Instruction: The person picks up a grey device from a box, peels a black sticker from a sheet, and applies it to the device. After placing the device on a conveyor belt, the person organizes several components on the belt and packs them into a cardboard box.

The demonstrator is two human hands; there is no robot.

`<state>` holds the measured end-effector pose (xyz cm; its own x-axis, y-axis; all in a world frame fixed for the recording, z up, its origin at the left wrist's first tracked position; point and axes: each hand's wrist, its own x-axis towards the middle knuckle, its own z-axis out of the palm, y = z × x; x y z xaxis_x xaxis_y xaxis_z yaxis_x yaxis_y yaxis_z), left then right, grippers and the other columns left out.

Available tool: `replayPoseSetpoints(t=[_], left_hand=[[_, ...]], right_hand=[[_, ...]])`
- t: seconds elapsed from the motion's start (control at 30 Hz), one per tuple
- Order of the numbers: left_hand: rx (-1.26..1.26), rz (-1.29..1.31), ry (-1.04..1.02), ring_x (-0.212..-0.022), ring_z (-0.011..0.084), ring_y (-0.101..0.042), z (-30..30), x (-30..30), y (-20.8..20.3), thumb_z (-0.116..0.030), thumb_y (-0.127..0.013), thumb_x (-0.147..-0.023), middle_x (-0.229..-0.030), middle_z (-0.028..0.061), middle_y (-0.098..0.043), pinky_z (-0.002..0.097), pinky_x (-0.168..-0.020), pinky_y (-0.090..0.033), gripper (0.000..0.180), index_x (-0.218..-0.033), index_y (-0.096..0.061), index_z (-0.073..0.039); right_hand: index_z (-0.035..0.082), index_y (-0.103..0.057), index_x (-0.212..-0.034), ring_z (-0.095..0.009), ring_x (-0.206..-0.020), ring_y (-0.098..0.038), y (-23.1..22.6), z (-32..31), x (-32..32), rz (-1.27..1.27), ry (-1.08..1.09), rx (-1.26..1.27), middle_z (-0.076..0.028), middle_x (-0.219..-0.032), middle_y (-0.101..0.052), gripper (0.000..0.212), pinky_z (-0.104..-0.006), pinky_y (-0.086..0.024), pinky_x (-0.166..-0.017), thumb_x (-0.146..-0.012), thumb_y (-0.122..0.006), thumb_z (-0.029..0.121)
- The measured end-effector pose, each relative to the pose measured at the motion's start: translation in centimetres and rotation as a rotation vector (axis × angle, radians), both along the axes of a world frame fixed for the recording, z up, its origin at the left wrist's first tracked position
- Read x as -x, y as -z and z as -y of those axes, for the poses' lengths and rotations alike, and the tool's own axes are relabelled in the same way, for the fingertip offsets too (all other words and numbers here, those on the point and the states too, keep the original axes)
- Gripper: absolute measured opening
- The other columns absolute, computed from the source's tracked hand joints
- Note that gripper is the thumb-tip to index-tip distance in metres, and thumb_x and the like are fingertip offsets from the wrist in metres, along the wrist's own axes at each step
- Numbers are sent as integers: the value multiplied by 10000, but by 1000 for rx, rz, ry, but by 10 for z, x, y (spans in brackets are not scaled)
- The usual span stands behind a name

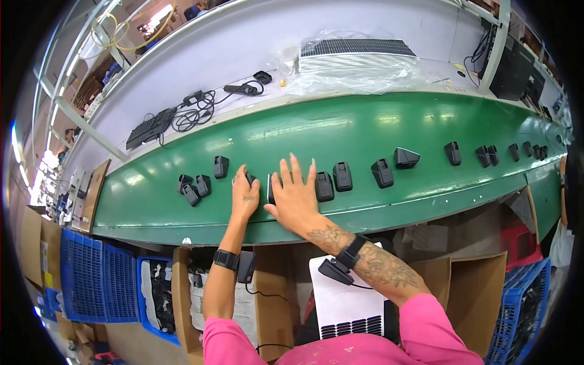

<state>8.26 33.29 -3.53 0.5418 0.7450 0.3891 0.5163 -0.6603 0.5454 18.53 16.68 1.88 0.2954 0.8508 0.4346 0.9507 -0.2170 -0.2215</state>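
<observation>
My left hand [246, 198] is closed round a small black plastic device, with just a bit of it showing between thumb and fingers. Beside it, my right hand [296, 196] lies with fingers stretched out and spread, palm down over a black device [271, 190] whose left edge peeks out. Two more black devices, one upright block [324, 187] and its neighbour [342, 176], stand just right of my right fingers. To the left of my left hand sit a single device [221, 166] and a small cluster of similar ones [202, 185].
More black devices [382, 173] are spread rightward along the green table [280, 131]. Behind lie a keyboard [151, 128], tangled cables [194, 112] and a plastic-wrapped stack [359, 58]. Below are blue crates [103, 277], cardboard boxes [477, 298] and a white sheet with black stickers [347, 286].
</observation>
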Motion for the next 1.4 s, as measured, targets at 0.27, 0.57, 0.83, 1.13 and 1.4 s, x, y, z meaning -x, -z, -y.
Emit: replayPoseSetpoints(t=[0.27,0.57,0.83,1.13,1.4], left_hand=[[415,162,102,-1151,260,-515,30,21,-35,-78,-510,-869,-1249,159,-524,341,-981,-398,439,-1297,-433,-20],[130,99,234,-1270,360,-404,55,-8,-22,-152,-579,-859,-1339,225,-435,405,-1039,-355,492,-1330,-475,-58],[172,-18,257,-1109,351,-495,97,-40,-45,-394,-841,-613,-1236,208,-423,417,-953,-430,831,-1314,-501,-106],[155,-16,323,-1106,383,-488,126,-87,-38,-345,-896,-525,-1261,222,-389,441,-942,-443,894,-1274,-491,-73],[44,-49,267,-1152,410,-443,167,-145,-30,-343,-888,-527,-1246,233,-407,455,-977,-409,906,-1282,-467,-71]], right_hand=[[-2,-563,-1075,-359,-1241,-401,4,-30,-3,-130,-21,211,-193,-1155,-551,489,-685,-173,-1043,-709,-714,283],[84,-419,-1373,-390,-1372,-234,6,-2,-21,48,-61,30,-190,-1409,-386,769,-726,-70,-1035,-734,-672,429],[86,-471,-1289,-353,-1233,-386,-9,131,-146,142,404,-67,-166,-1325,-435,552,-618,-297,-977,-777,-643,200],[66,-557,-1221,-312,-1029,-524,30,179,-217,-352,543,-145,-129,-1022,-626,362,-449,-410,-874,-896,-542,224],[103,-430,-1374,-423,-1318,-289,15,175,-173,-41,571,-142,-255,-1415,-333,622,-614,-240,-1035,-872,-567,445]])
